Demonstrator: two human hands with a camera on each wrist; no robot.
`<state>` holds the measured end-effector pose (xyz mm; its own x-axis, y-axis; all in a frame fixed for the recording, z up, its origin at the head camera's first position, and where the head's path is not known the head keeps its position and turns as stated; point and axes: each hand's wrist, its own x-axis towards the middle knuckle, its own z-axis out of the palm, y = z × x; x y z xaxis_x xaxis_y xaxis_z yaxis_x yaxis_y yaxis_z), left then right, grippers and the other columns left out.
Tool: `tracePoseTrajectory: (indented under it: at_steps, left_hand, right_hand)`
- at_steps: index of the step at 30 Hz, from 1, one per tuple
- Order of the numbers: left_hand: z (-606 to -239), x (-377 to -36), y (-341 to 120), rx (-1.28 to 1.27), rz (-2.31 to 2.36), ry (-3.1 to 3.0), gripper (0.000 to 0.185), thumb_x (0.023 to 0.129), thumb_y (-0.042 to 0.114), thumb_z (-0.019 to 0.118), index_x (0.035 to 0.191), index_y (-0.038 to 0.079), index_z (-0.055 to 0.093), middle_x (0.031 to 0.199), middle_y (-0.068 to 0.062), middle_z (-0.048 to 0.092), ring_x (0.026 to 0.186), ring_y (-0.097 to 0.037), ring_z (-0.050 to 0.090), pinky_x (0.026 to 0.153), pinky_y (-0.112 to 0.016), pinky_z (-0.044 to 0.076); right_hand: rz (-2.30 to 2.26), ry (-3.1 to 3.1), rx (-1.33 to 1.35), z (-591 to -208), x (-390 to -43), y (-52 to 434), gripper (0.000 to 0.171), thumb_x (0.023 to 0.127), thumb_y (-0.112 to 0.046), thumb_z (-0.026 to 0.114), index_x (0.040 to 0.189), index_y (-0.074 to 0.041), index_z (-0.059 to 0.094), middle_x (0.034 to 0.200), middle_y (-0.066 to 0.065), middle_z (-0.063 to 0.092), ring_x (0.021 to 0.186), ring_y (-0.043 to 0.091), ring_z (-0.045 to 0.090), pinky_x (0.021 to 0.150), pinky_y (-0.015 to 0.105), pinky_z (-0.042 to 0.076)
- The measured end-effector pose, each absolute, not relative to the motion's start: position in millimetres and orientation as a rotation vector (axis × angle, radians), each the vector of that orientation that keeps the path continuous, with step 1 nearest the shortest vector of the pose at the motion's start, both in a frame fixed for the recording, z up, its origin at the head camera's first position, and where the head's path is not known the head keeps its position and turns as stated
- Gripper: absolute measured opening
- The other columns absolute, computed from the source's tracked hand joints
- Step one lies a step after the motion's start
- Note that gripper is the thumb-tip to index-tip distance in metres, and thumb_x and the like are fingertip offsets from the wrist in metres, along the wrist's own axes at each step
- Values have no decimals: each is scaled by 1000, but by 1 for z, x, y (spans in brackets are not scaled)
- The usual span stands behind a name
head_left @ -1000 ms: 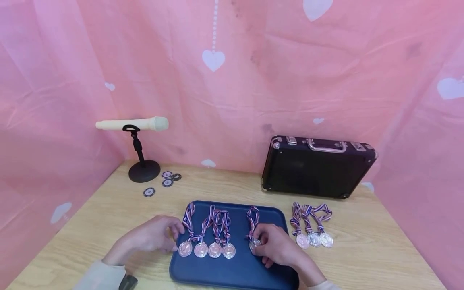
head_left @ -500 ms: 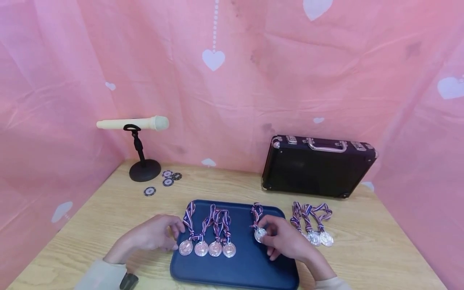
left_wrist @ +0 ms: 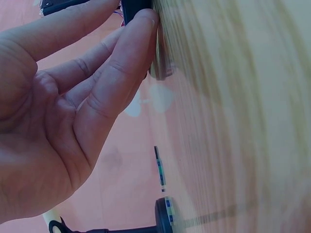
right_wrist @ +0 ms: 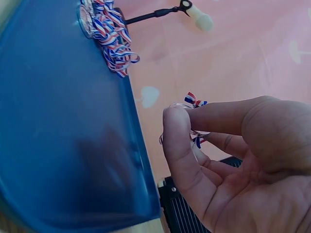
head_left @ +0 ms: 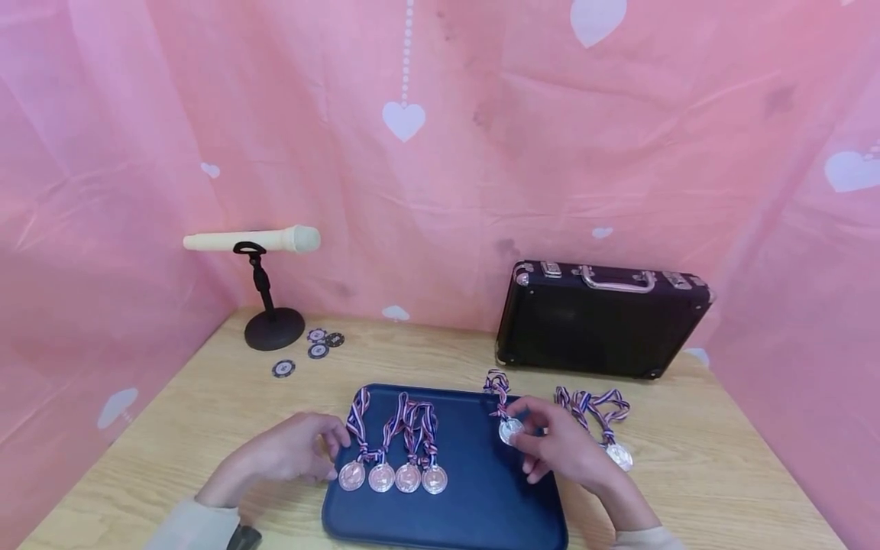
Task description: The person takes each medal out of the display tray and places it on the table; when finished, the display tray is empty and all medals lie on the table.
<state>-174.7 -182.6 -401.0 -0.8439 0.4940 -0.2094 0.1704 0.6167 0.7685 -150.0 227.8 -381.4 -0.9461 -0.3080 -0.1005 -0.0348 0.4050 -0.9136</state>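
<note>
Wood-grain tabletop (head_left: 426,359): bearing blue tray (head_left: 474,504). Pink heart-print cloth (head_left: 440,206): hanging in creases behind tray. Silver medal (head_left: 509,430): being pinched by right hand (head_left: 560,443) near tray's far right corner. Left hand (head_left: 292,447): lying at tray's left edge, thumb spread.

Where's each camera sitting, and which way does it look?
Head: on the person's head, looking forward and down at the tray; left hand, right hand and sleeves show.
Left wrist: worn there, looking along the table; left hand shows.
Right wrist: worn there, looking at a medal; right hand shows, pinching it.
Head and right wrist share the tray and mic.
</note>
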Motion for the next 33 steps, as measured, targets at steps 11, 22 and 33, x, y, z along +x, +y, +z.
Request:
tracePoseTrajectory:
  at_steps: [11, 22, 33]
  left_hand:
    - [-403, -173, -184, 524, 1106, 2426, 37, 80, -5, 82, 113, 4, 69, 93, -6, 63, 76, -22, 61, 60, -30, 54]
    - [-402, -175, -183, 543, 1084, 2444, 36, 80, -4, 83, 112, 6, 69, 93, -5, 64, 80, -22, 61, 62, -29, 54]
    - [-403, -173, -184, 560, 1093, 2440, 36, 80, -5, 82, 113, 4, 68, 93, -5, 63, 73, -21, 63, 60, -31, 56]
  right_hand:
    - [-1602, 2467, -234, -380, -150, 248, 42, 97, -3, 69, 136, 3, 55, 83, 17, 63, 55, 20, 67, 52, 42, 62]
    - [-1655, 2435, -184, -378, -152, 275, 46, 97, 1, 65, 140, 3, 50, 85, 15, 60, 54, 18, 64, 47, 33, 57]
    - [-1629, 2534, -54, -382, -142, 319, 43, 100, 0, 63, 140, 2, 47, 89, 13, 63, 56, 16, 61, 49, 32, 56]
